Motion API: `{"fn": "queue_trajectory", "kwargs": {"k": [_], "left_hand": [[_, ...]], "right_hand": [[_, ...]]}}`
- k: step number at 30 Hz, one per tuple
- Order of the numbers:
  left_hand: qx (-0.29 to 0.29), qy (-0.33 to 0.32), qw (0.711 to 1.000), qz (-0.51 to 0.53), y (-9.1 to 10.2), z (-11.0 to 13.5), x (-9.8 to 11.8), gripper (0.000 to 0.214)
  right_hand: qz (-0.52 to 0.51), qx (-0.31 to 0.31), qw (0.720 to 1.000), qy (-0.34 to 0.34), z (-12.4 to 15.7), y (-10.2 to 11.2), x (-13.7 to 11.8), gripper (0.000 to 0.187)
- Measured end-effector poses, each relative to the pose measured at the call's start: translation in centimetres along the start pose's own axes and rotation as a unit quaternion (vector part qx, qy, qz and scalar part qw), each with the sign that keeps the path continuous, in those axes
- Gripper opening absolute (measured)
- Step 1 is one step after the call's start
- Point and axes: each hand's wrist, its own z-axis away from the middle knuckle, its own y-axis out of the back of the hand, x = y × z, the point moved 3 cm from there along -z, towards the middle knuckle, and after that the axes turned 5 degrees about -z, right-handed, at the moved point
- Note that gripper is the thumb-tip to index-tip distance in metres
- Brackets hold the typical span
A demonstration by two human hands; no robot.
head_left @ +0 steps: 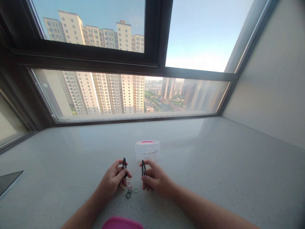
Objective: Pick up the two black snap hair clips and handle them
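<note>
Hands (114, 176) apart before translucent plastic box (143, 148), each pinching one slim black hair clip (142, 167); light, even grip seems best.

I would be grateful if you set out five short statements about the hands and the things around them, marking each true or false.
1. The left hand holds a black hair clip. True.
2. The right hand is empty. False: it holds another black clip.
3. A clear box stands beyond the hands. True.
4. The small rings on the white surface are all black. False: some are pale.
5. A pink object shows at the bottom edge. True.
</note>
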Motion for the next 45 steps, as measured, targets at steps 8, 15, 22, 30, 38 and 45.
{"fn": "queue_trajectory", "kwargs": {"k": [8,15,22,30,38,45], "left_hand": [[0.0,0.012,1.0,-0.009,-0.16,0.42,0.76,0.022],[0.0,0.005,1.0,-0.019,0.05,0.35,0.7,0.016],[0.012,0.025,0.999,-0.025,-0.13,0.35,0.57,0.015],[0.017,0.009,0.999,-0.036,-0.33,0.32,0.25,0.018],[-0.018,0.007,0.999,-0.034,-0.64,0.55,0.63,0.02],[0.012,-0.009,0.999,-0.048,-0.53,0.59,0.32,0.023]], "right_hand": [[0.005,0.0,1.0,-0.008,-0.05,-0.03,-0.21,0.033],[0.004,0.008,1.0,-0.015,-0.2,-0.04,0.36,0.024],[0.021,0.021,0.999,-0.031,-0.18,0.32,0.57,0.025],[0.02,0.045,0.998,-0.03,-0.45,0.45,0.42,0.029],[0.013,0.041,0.999,-0.011,-0.42,0.51,0.4,0.032],[-0.017,0.023,1.0,-0.01,-0.37,0.67,0.46,0.035]]}}
